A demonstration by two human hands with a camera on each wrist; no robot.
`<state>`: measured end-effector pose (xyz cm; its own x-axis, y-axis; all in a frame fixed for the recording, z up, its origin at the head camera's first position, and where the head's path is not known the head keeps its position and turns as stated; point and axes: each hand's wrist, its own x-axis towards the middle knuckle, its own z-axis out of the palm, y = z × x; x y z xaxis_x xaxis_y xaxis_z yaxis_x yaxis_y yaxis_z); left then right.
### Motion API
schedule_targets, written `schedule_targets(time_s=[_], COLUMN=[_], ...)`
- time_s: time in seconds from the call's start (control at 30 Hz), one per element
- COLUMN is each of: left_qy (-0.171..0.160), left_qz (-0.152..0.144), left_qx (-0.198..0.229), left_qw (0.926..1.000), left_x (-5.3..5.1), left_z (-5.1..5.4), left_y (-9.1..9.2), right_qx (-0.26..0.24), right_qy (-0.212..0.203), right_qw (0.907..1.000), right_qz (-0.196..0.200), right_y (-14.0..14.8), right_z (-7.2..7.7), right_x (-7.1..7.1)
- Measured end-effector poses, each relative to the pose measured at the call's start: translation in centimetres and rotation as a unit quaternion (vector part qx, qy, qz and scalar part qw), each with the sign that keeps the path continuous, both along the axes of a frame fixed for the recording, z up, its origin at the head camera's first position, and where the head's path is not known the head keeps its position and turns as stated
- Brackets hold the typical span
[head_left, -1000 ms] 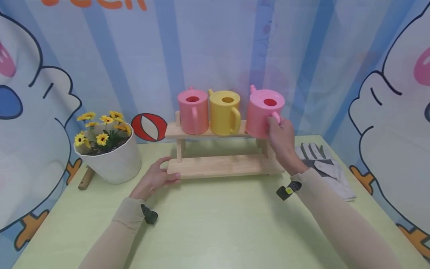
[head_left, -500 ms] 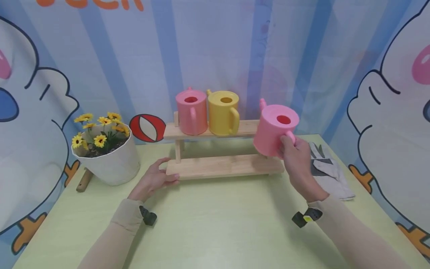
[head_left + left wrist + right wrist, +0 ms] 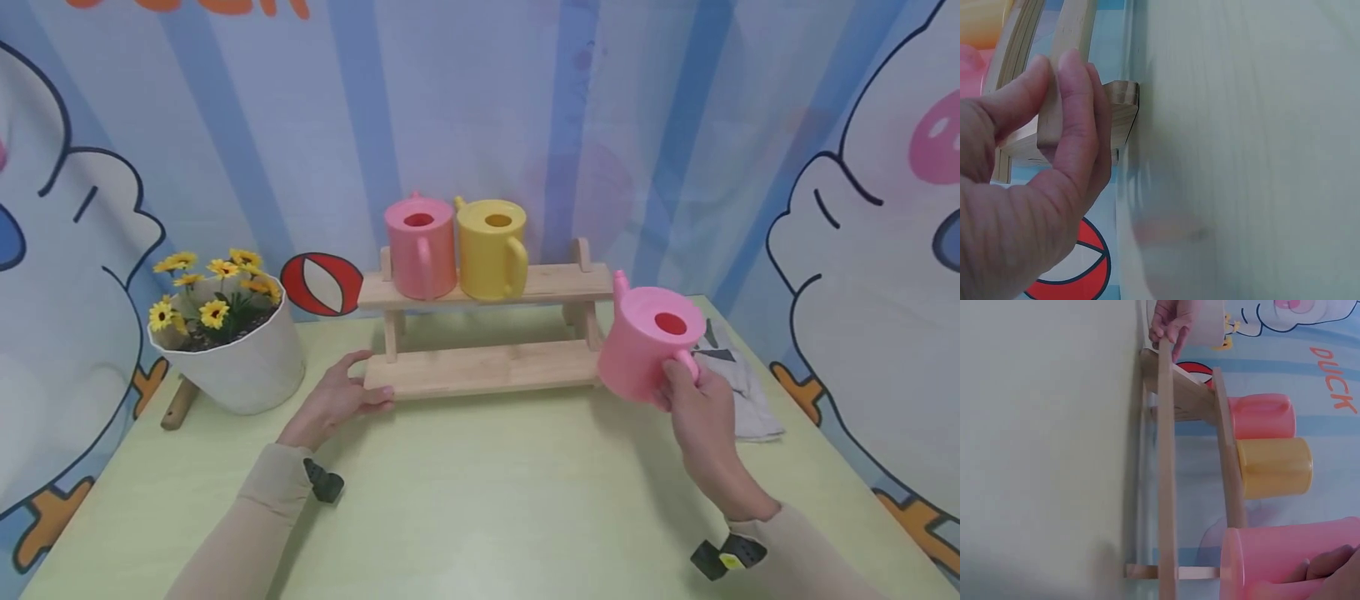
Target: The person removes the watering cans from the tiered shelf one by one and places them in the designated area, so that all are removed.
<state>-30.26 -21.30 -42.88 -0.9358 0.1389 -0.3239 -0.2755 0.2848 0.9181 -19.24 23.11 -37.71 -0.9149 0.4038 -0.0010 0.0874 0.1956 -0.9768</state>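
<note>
A pink watering can hangs in the air off the right end of a two-tier wooden shelf, slightly tilted. My right hand grips it by its handle, as the right wrist view also shows from the side. My left hand pinches the left end of the lower board between thumb and fingers. On the upper board stand a second pink watering can and a yellow watering can, side by side toward the left, both upright.
To the left is a white pot of yellow flowers, with a wooden handle lying beside it. Grey-white gloves lie at the right, partly behind the held can. A printed curtain closes off the back.
My right hand has lifted the pink watering can off the upper board's right end and brought it rightward, down and nearer. The left hand stays on the lower board.
</note>
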Motion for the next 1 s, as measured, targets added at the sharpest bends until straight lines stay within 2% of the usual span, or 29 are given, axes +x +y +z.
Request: schedule_targets(time_s=[0.27, 0.47, 0.77, 1.0], left_qy=[-0.005, -0.006, -0.011, -0.009], left_qz=[0.001, 0.005, 0.009, 0.007], left_qx=[-0.013, -0.01, -0.003, -0.017], left_qw=[0.9999, 0.9999, 0.9999, 0.9998], left_x=[-0.1, -0.2, -0.2, -0.1], left_z=[0.3, 0.5, 0.2, 0.3], left_y=[-0.1, -0.1, 0.1, 0.1], right_qx=[0.018, 0.014, 0.017, 0.024], right_qy=[-0.055, -0.074, -0.13, -0.139], right_qw=[0.9983, 0.9971, 0.9913, 0.99], right_qz=[-0.008, -0.004, 0.006, 0.007], right_y=[1.4, 1.9, 2.2, 2.3], right_z=[-2.1, -3.6, -4.8, -5.6], right_x=[1.7, 2.3, 2.7, 2.8])
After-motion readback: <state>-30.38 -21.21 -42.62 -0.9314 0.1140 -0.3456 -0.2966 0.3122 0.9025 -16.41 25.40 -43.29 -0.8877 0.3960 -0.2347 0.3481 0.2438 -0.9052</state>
